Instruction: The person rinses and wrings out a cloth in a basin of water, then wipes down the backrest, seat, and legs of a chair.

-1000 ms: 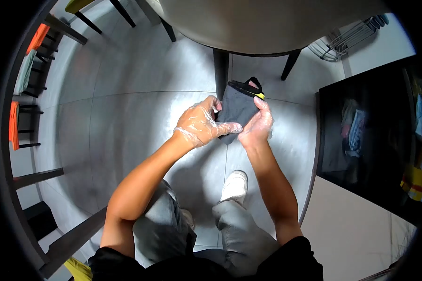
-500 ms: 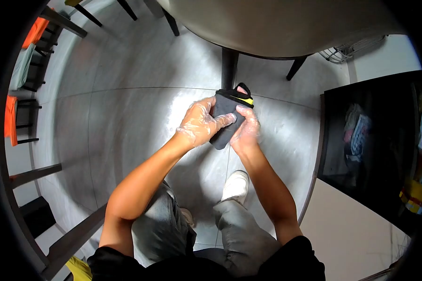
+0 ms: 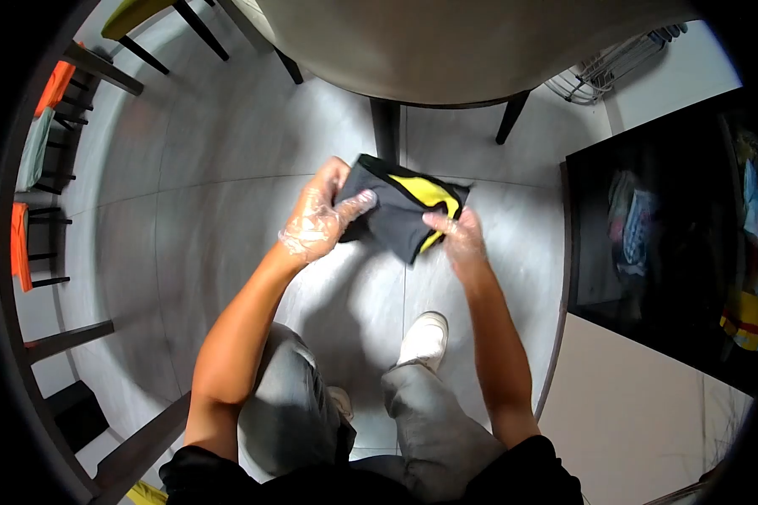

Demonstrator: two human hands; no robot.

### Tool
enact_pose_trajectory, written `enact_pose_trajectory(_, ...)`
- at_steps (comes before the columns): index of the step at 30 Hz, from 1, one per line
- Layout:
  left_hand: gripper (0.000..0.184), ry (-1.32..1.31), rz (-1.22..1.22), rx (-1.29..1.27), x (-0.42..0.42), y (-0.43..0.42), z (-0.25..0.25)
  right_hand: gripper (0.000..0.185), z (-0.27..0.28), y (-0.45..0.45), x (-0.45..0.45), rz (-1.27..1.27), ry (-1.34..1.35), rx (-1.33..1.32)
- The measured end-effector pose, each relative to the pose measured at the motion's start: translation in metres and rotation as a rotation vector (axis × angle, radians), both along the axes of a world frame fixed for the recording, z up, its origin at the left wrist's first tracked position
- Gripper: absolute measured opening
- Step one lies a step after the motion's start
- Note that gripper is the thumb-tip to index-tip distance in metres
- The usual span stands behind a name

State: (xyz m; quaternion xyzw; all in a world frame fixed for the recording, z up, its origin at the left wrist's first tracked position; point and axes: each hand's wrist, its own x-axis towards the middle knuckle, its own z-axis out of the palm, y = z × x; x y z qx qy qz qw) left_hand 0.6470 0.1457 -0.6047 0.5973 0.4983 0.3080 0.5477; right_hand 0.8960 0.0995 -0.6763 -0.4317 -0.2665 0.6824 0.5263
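Between my hands is a folded dark grey cloth with black edging and a bright yellow area showing along its right part. My left hand, in a clear plastic glove, pinches the left side of the cloth with the thumb on top. Its right end is gripped by my right hand, also in a clear glove, thumb over the near face. The fingers beneath the cloth are mostly hidden. It hangs in the air above the floor, somewhat blurred.
A large beige seat or tabletop with dark legs stands ahead. To the right is a dark glass-fronted cabinet with clothes-like items. Orange-covered chairs line the left, and a wire rack sits at upper right. Grey tiles cover the floor.
My hands have moved apart, with the left going left and the right slightly right. The cloth has turned and spread wider, and more of the yellow shows.
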Motion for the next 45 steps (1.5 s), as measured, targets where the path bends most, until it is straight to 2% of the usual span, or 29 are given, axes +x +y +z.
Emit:
enact_pose_trajectory(1,0.025,-0.239,0.107,-0.032,0.005,0.0,0.005,0.029,0.011,0.01,0.002,-0.048,-0.17,0.05)
enact_pose_trajectory(2,0.027,-0.347,0.209,-0.041,0.01,0.0,0.013,0.025,0.021,0.023,0.004,-0.04,-0.262,0.133)
enact_pose_trajectory(4,0.03,-0.405,0.349,0.136,0.015,0.012,0.011,0.031,0.041,0.052,-0.011,-0.201,-0.27,0.268)
enact_pose_trajectory(5,0.033,-0.407,0.407,0.074,0.015,0.019,0.015,0.035,0.048,0.069,-0.015,-0.255,-0.344,0.274)
enact_pose_trajectory(6,0.03,-0.417,0.434,0.137,0.016,0.028,0.013,0.038,0.051,0.083,-0.019,-0.308,-0.416,0.273)
enact_pose_trajectory(7,0.029,-0.403,0.462,0.135,0.016,0.038,0.012,0.051,0.043,0.099,-0.024,-0.407,-0.569,0.221)
enact_pose_trajectory(8,0.027,-0.39,0.493,0.132,0.016,0.047,0.012,0.054,0.037,0.114,-0.025,-0.35,-0.58,0.283)
enact_pose_trajectory(9,0.029,-0.386,0.5,0.124,0.019,0.054,0.013,0.054,0.042,0.118,-0.036,-0.394,-0.455,0.226)
enact_pose_trajectory(11,0.03,-0.307,0.506,0.197,0.027,0.07,0.008,0.053,0.047,0.125,-0.054,-0.481,-0.465,0.187)
enact_pose_trajectory(13,0.035,-0.272,0.475,0.209,0.034,0.079,0.005,0.049,0.044,0.131,-0.061,-0.566,-0.742,0.226)
enact_pose_trajectory(15,0.038,-0.409,0.477,0.206,0.044,0.084,0.002,0.045,0.034,0.126,-0.068,-0.503,-0.493,0.213)
enact_pose_trajectory(16,0.04,-0.477,0.476,0.205,0.047,0.086,0.0,0.043,0.049,0.117,-0.074,-0.472,-0.368,0.205)
enact_pose_trajectory(17,0.045,-0.456,0.404,0.205,0.046,0.088,-0.003,0.049,0.066,0.102,-0.074,-0.391,-0.233,0.295)
enact_pose_trajectory(20,0.048,-0.685,0.43,-0.011,0.055,0.093,-0.007,0.065,0.043,0.087,-0.092,-0.362,-0.34,0.634)
enact_pose_trajectory(22,0.048,-0.756,0.422,-0.107,0.062,0.091,0.003,0.079,0.056,0.081,-0.106,-0.359,-0.667,0.637)
enact_pose_trajectory(23,0.048,-0.747,0.399,-0.18,0.06,0.089,0.014,0.087,0.068,0.088,-0.112,-0.394,-0.683,0.527)
enact_pose_trajectory(24,0.047,-0.739,0.375,-0.253,0.059,0.087,0.02,0.075,0.071,0.098,-0.114,-0.437,-0.586,0.458)
enact_pose_trajectory(26,0.041,-0.714,0.367,-0.282,0.057,0.086,0.027,0.054,0.076,0.12,-0.118,-0.558,-0.535,0.484)
enact_pose_trajectory(29,0.029,-0.925,0.435,-0.287,0.048,0.102,0.0,0.037,0.089,0.127,-0.112,-0.534,-0.739,0.452)
enact_pose_trajectory(33,0.027,-0.961,0.434,-0.188,0.057,0.096,0.001,0.031,0.084,0.138,-0.11,-0.567,-0.84,0.68)
enact_pose_trajectory(36,0.028,-0.915,0.462,-0.108,0.065,0.093,0.002,0.029,0.078,0.137,-0.11,-0.537,-0.818,0.664)
enact_pose_trajectory(40,0.042,-0.903,0.416,0.03,0.067,0.091,-0.026,0.022,0.065,0.138,-0.113,-0.582,-0.655,0.709)
enact_pose_trajectory(41,0.041,-0.876,0.453,-0.059,0.066,0.087,-0.033,0.021,0.06,0.138,-0.111,-0.56,-0.611,0.737)
enact_pose_trajectory(44,0.035,-0.929,0.467,-0.01,0.074,0.082,-0.052,0.021,0.034,0.14,-0.11,-0.601,-0.6,0.728)
enact_pose_trajectory(45,0.034,-0.842,0.447,-0.022,0.069,0.078,-0.069,0.022,0.013,0.137,-0.107,-0.53,-0.549,0.71)
